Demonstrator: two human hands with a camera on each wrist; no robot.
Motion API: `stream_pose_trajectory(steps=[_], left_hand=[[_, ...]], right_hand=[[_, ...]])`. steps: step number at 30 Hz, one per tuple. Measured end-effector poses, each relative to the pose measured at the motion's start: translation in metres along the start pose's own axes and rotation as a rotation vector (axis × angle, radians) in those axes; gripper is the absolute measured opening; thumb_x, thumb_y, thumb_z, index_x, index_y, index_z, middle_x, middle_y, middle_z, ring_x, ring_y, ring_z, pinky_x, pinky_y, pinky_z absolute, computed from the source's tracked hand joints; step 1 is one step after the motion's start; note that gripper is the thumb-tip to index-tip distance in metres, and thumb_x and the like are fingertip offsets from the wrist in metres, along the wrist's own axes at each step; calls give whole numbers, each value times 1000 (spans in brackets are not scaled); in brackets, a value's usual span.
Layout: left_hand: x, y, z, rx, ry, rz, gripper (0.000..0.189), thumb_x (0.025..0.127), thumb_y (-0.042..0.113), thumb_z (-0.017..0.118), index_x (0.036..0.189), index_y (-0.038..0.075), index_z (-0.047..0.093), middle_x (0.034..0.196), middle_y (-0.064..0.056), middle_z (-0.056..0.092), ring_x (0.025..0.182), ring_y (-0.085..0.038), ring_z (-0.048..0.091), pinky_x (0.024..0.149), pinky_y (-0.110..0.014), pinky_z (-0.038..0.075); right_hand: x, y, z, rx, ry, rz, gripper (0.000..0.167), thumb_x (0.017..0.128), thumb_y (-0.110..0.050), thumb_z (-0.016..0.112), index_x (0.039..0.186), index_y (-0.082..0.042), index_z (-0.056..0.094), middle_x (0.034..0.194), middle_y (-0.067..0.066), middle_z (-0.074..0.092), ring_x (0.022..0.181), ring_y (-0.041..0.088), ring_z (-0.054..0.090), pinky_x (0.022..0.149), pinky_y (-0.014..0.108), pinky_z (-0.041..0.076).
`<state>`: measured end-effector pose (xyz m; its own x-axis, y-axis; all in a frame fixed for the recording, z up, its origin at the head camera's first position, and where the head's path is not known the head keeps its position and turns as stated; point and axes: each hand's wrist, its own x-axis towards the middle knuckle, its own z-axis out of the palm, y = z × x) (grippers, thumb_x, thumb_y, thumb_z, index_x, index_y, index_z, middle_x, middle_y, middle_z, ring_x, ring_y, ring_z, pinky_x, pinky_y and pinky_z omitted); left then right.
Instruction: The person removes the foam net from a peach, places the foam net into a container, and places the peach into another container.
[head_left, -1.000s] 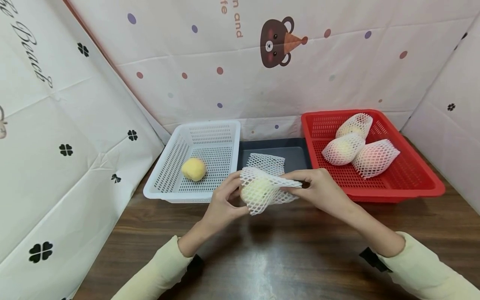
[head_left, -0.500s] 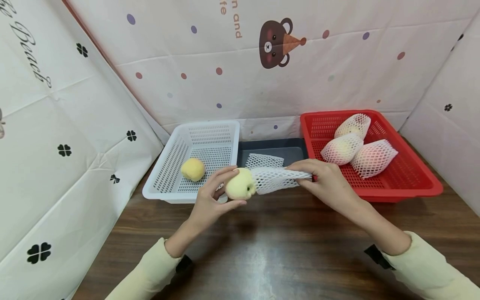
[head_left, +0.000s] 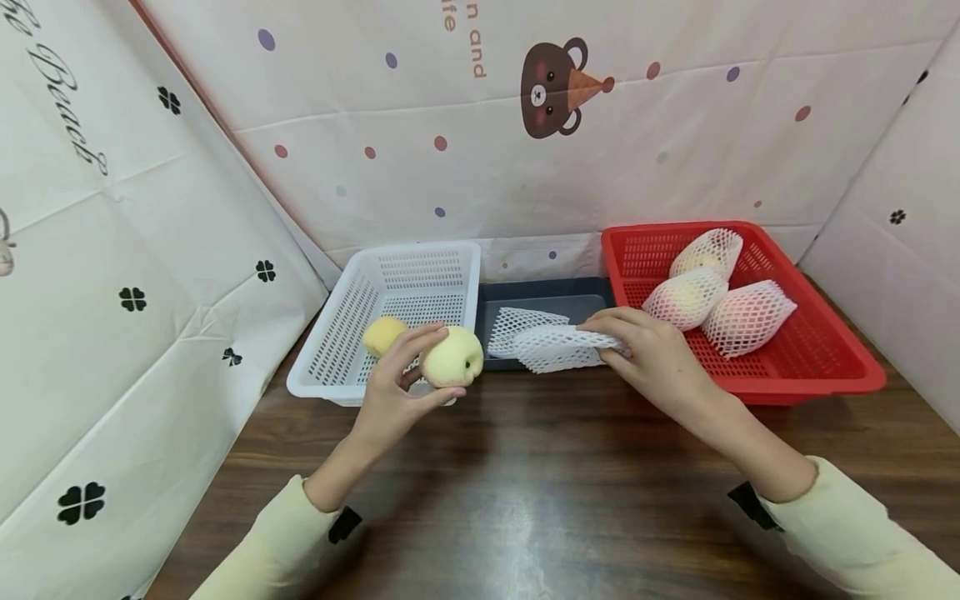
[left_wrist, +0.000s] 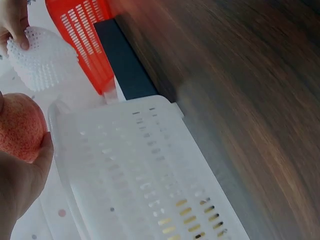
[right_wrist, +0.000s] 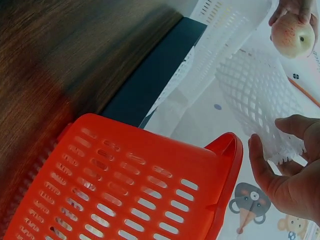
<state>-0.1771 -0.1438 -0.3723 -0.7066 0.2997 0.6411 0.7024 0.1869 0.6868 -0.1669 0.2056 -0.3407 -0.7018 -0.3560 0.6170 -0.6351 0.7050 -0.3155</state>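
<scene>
My left hand [head_left: 390,396] grips a bare peach [head_left: 452,357], pale yellow in the head view and blushed red [left_wrist: 20,127] in the left wrist view. The peach hovers over the front right corner of the white basket [head_left: 315,390]. A white foam net sleeve [head_left: 555,347] hangs flattened from my right hand [head_left: 660,358], pinched at one end between thumb and fingers. Its other end points toward the peach, apart from it. Behind the held sleeve, another foam net [head_left: 517,321] lies in the dark grey tray [head_left: 585,292]. Some of that net is covered.
One yellow peach [head_left: 381,335] sits in the white basket, partly behind my left hand. To the right, a red basket [head_left: 810,386] contains three net-wrapped peaches [head_left: 686,298]. The dark wood table [head_left: 510,500] spreads out in front, and printed cloth [head_left: 420,100] stands behind.
The peach has come out of the foam net and moved left with my left hand. My right hand has shifted slightly right, still pinching the net, which now hangs flat.
</scene>
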Motion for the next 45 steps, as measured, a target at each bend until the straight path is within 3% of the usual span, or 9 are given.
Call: stream_pose_trajectory(steps=[13, 21, 33, 35, 42, 45], left_hand=[[-1, -1, -13, 75, 4, -35, 75, 68, -3, 92, 136, 12, 64, 145, -1, 54, 133, -22, 51, 95, -29, 56], [3, -4, -20, 91, 8, -35, 74, 67, -3, 92, 135, 8, 64, 141, -7, 56, 131, -22, 52, 95, -27, 55], [10, -9, -24, 116, 10, -45, 73, 68, 3, 93, 134, 11, 65, 139, -2, 56, 127, -19, 52, 90, -26, 57], [11, -4, -26, 126, 7, -51, 72, 68, 2, 93, 134, 9, 65, 139, -5, 56, 127, -19, 51, 90, -26, 57], [12, -9, -33, 171, -1, -70, 72, 69, 4, 93, 135, 11, 65, 139, -4, 55, 126, -21, 52, 91, -27, 57], [13, -1, -34, 186, 13, -94, 71, 69, -2, 92, 134, 6, 64, 139, -11, 55, 124, -24, 54, 91, -29, 57]], right_hand=[[4, -1, -2, -26, 28, 3, 38, 78, 7, 82, 113, -8, 75, 113, 14, 71, 105, 32, 65, 88, 53, 57], [13, -2, 3, -65, 41, 60, 36, 80, 4, 81, 112, -8, 75, 114, 15, 71, 107, 34, 60, 93, 53, 53], [25, -3, 24, -119, 105, 111, 29, 80, 4, 80, 107, -5, 76, 104, 18, 66, 94, 35, 55, 75, 46, 51], [26, -5, 29, -125, 108, 120, 29, 80, 4, 81, 107, -5, 76, 103, 18, 64, 92, 35, 54, 74, 45, 51], [34, -3, 44, -142, 117, 161, 26, 79, 6, 79, 104, -2, 76, 97, 18, 61, 90, 35, 53, 71, 43, 50], [39, -2, 49, -135, 113, 179, 24, 80, 7, 77, 103, -1, 76, 94, 18, 60, 89, 36, 52, 70, 45, 50]])
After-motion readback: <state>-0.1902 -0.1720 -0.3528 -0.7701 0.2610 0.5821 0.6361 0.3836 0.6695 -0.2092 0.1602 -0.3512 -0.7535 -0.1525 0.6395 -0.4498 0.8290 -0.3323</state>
